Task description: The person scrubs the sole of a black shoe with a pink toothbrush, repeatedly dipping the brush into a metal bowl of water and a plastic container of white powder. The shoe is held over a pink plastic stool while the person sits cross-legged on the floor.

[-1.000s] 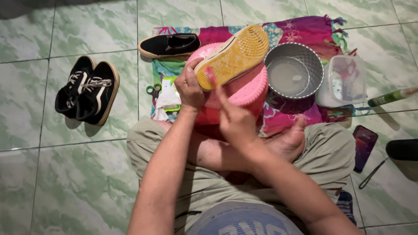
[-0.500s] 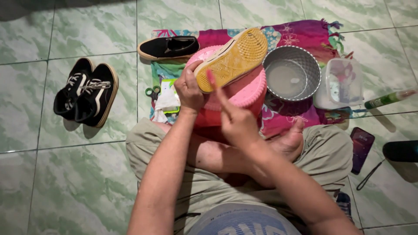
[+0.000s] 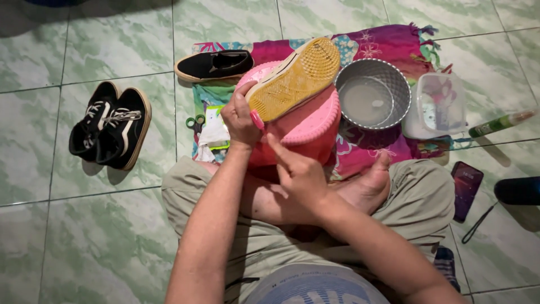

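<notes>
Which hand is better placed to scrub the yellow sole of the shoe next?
Probably the right hand: it is free, just below the shoe. The left hand grips the heel over the pink bucket.

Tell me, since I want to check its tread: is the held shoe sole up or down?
Sole up. The shoe in the left hand shows its yellow tread to the camera.

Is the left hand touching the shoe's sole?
Touching. The head view shows the left hand gripping the heel end of the upturned shoe, fingers on its sole edge.

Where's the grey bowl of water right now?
In the head view, the grey bowl sits upper right on the patterned cloth, between the pink bucket and the clear container.
</notes>
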